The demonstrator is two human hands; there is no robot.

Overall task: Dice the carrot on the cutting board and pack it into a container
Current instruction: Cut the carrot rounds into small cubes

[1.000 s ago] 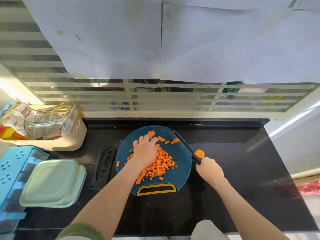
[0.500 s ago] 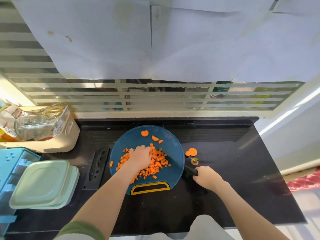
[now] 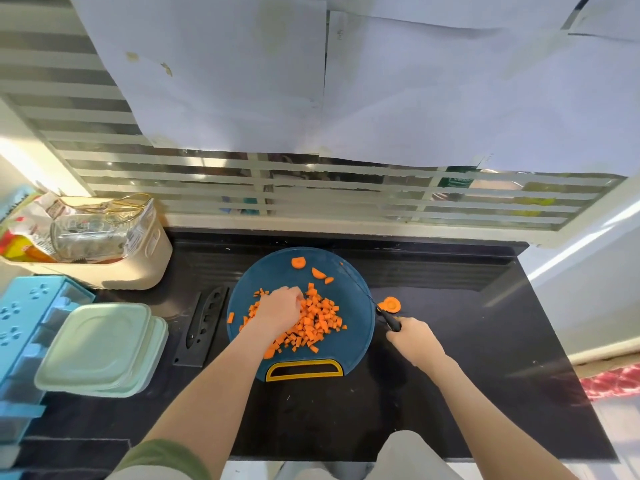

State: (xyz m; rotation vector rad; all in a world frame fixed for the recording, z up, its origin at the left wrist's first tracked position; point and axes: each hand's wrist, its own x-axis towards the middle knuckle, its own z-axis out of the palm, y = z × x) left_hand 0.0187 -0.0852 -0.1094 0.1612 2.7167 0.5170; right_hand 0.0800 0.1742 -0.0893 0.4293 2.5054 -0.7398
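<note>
A round blue cutting board [image 3: 353, 341] with a yellow handle lies on the black counter. A heap of diced carrot [image 3: 317, 322] covers its middle, and a few larger slices [image 3: 298, 262] lie near its far edge. My left hand [image 3: 277, 311] rests on the heap's left part with fingers curled over the pieces. My right hand [image 3: 414, 339] grips the black handle of a knife [image 3: 389, 318], whose thin blade runs up over the board's right rim. A carrot end [image 3: 391, 304] sits on the counter right of the board. Pale green lidded containers [image 3: 100, 348] are stacked at the left.
A black knife sheath [image 3: 204, 323] lies left of the board. A cream bin [image 3: 131, 265] with bags stands at the back left, a blue box [image 3: 24, 327] at the far left. The counter's front edge is near my body.
My left hand has drawn the scattered dice into a tighter heap. My right hand dropped toward the board's lower right with the knife, then rose again so the blade points up along the rim.
</note>
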